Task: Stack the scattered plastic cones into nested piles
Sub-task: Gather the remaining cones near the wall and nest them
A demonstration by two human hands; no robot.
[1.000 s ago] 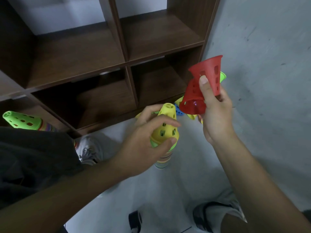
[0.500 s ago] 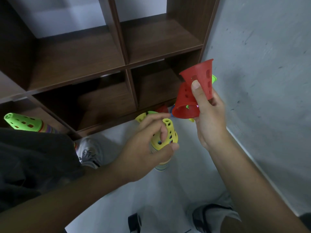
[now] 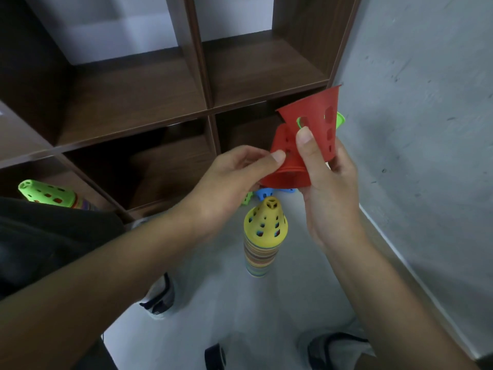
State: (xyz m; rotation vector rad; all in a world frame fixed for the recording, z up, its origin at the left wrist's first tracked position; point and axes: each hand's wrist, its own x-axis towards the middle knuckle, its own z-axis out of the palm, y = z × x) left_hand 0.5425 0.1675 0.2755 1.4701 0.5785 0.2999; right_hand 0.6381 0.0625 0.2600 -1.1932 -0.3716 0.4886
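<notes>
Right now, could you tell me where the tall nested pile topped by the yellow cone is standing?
In the head view, the tall nested pile stands upright on the grey floor at centre, below both hands, in front of the wooden shelf unit.

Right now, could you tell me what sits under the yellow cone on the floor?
The yellow cone caps a nested pile of multicoloured cones, of which only striped rims show. Their bodies are covered, so no count.
</notes>
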